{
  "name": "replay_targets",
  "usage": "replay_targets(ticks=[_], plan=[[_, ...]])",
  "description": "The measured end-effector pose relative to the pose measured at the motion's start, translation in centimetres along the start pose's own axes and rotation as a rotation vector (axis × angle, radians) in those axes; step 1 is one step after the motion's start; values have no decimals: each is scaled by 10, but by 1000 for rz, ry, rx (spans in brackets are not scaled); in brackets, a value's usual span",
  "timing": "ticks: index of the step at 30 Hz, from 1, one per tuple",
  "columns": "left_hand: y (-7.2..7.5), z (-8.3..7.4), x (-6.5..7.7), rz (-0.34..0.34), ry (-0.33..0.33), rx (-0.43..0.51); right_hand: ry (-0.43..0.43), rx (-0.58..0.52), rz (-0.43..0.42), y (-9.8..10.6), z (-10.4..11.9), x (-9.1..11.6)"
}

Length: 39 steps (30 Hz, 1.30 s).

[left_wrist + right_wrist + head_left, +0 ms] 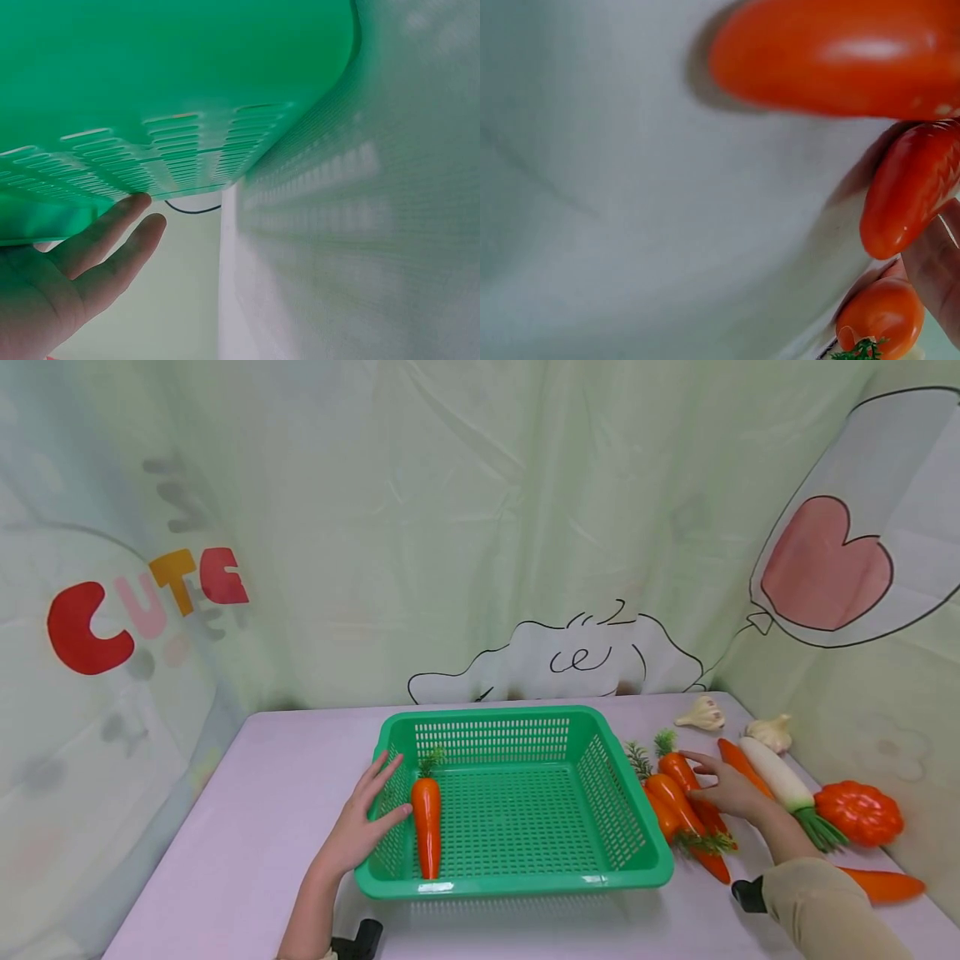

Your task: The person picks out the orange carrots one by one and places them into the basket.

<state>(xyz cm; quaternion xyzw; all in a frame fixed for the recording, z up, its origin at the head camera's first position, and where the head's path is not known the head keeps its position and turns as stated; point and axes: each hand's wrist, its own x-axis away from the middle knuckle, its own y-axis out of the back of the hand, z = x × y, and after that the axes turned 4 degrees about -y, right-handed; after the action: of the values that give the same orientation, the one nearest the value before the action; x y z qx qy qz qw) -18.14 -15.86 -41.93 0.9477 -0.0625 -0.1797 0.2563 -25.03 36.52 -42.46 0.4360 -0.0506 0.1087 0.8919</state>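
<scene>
A green perforated plastic basket [517, 887] stands on the table, with one carrot [427, 822] lying upright in the picture along its left side. My left hand [358, 828] is at the basket's left rim, thumb and fingers spread; in the left wrist view its fingers [112, 277] lie against or close to the outer wall. To the right of the basket, my right hand [726, 787] reaches over a pile of carrots [666, 793], its fingertips at the carrot [677, 767] near the back. In the right wrist view, a finger [934, 262] is beside a red-orange carrot tip [900, 214].
Two garlic bulbs [702, 714] are at the back right. Beyond my right hand lie a white radish [776, 768], another carrot [738, 764] and a ribbed red vegetable [858, 812]. An orange carrot-like piece [885, 885] sits near the right edge. Printed curtains surround the table.
</scene>
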Motion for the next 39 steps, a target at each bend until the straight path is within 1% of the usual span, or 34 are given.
replay_targets(ticks=[4,8,19,23,28,39], plan=[[-1,1,-1,0,-1,0,-10,-5,9,0,-1,1],[-1,1,-1,-1,-2,2,-6,-11,-6,0,0,3],[0,0,0,-5,-8,21,37,21,-105,7,4,11],[0,0,0,-3,-2,24,44,23,-129,11,10,14],[0,-1,1,-2,-1,18,46,-2,-162,14,19,18],[1,0,1,1,-10,9,108,-54,-218,15,39,29]])
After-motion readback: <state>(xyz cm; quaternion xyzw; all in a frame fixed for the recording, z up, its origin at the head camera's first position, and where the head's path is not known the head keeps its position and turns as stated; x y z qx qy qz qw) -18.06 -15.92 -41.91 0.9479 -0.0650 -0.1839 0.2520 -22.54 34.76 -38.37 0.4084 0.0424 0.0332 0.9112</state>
